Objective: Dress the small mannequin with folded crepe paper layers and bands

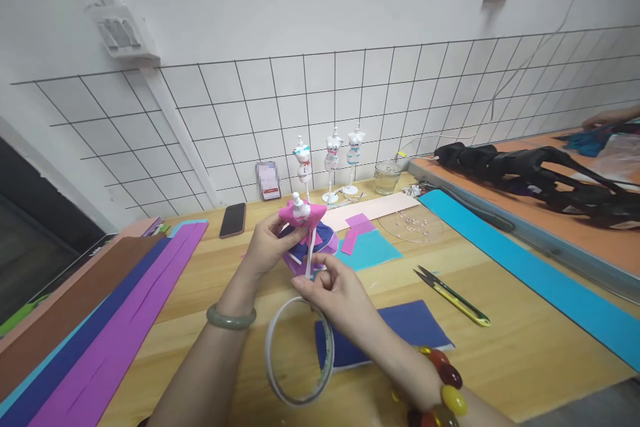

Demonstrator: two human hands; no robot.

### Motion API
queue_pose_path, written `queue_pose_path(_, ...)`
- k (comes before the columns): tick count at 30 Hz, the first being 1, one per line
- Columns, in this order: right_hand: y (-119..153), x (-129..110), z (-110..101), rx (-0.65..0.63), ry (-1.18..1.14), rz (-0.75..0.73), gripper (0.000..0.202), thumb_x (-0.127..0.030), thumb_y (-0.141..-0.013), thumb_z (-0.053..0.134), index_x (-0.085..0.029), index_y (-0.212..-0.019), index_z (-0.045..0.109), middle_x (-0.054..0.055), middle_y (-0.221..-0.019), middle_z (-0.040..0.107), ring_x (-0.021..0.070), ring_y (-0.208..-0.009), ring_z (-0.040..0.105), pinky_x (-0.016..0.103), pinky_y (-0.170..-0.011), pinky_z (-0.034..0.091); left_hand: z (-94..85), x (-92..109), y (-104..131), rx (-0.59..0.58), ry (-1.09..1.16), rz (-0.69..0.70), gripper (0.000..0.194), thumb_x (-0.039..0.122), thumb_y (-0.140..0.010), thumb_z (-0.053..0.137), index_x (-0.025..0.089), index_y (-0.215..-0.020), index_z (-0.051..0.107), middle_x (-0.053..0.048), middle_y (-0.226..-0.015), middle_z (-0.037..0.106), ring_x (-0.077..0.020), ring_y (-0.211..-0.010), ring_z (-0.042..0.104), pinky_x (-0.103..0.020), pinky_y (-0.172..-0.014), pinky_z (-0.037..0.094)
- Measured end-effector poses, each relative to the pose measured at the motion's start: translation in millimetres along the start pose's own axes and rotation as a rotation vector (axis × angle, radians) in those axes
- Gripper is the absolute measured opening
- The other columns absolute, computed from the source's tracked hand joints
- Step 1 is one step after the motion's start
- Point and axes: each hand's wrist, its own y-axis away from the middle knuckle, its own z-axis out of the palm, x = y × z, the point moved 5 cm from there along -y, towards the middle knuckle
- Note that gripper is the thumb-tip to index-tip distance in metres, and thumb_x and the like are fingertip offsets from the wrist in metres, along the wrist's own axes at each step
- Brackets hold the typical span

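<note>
My left hand (273,240) grips a small white dress-form mannequin (299,205) clothed in a pink top (313,213) and a dark blue and purple skirt (323,243). A narrow white tape strip (311,255) runs down over the outfit. Its lower end is pinched between the thumb and fingers of my right hand (333,287). Just below that hand is a large, thin tape roll (270,353); whether it hangs from the fingers or rests on the table I cannot tell. A dark blue paper sheet (410,323) lies partly under my right forearm.
Yellow-handled thread snips (455,297) lie to the right. Behind stand several mannequins (333,153), a glass (387,179) and phones (233,220). Paper strips (125,307) lie at left, a turquoise strip (525,280) at right. Another person's hand (603,119) shows far right.
</note>
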Motion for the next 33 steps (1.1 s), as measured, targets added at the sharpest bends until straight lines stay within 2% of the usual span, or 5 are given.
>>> queue_pose_path(3,-1,1,6,-0.037,-0.098,-0.014,0.052,-0.049,-0.065,0.073,-0.017,-0.099,0.049,-0.011,-0.051,0.044,0.0063,-0.045,0.037,0.020,-0.045,0.029,-0.4,-1,0,-0.003,0.011,0.003,0.028,0.027,-0.067,0.077,0.016,-0.091,0.070,-0.004,-0.090,0.071,-0.0192,-0.087,0.065,-0.029,-0.080,0.051)
queue_pose_path(8,1,0,9,0.001,-0.125,-0.075,0.045,-0.062,-0.078,0.053,-0.018,-0.085,0.049,-0.006,-0.049,0.052,0.0087,-0.041,0.047,0.020,-0.043,0.037,-0.3,-3,0,-0.015,0.032,-0.010,0.030,0.028,-0.066,0.077,0.015,-0.092,0.070,-0.006,-0.094,0.072,-0.0205,-0.088,0.066,-0.030,-0.080,0.052)
queue_pose_path(16,3,0,-7,0.124,-0.079,-0.063,0.040,-0.055,-0.079,0.059,-0.017,-0.091,0.053,-0.008,-0.035,0.049,0.0068,-0.027,0.039,0.016,-0.032,0.027,-0.6,-4,1,-0.018,0.051,-0.011,0.032,0.029,-0.066,0.078,0.015,-0.093,0.070,-0.006,-0.096,0.073,-0.0216,-0.089,0.066,-0.032,-0.080,0.053)
queue_pose_path(26,9,-18,-35,0.291,-0.013,-0.222,0.027,-0.042,-0.075,0.069,-0.016,-0.077,0.065,-0.006,-0.047,0.048,0.0061,-0.041,0.040,0.020,-0.043,0.032,0.7,-4,0,-0.072,0.070,0.002,0.029,0.028,-0.069,0.076,0.017,-0.095,0.070,-0.006,-0.099,0.072,-0.0212,-0.094,0.066,-0.033,-0.084,0.052)
queue_pose_path(33,1,-24,-42,0.158,-0.410,-0.073,0.029,-0.035,-0.072,0.073,-0.017,-0.061,0.054,-0.007,-0.053,0.039,0.0056,-0.049,0.034,0.020,-0.048,0.029,1.9,-5,2,-0.119,0.104,-0.016,0.026,0.027,-0.067,0.077,0.016,-0.091,0.071,-0.006,-0.092,0.073,-0.0198,-0.084,0.066,-0.032,-0.079,0.053)
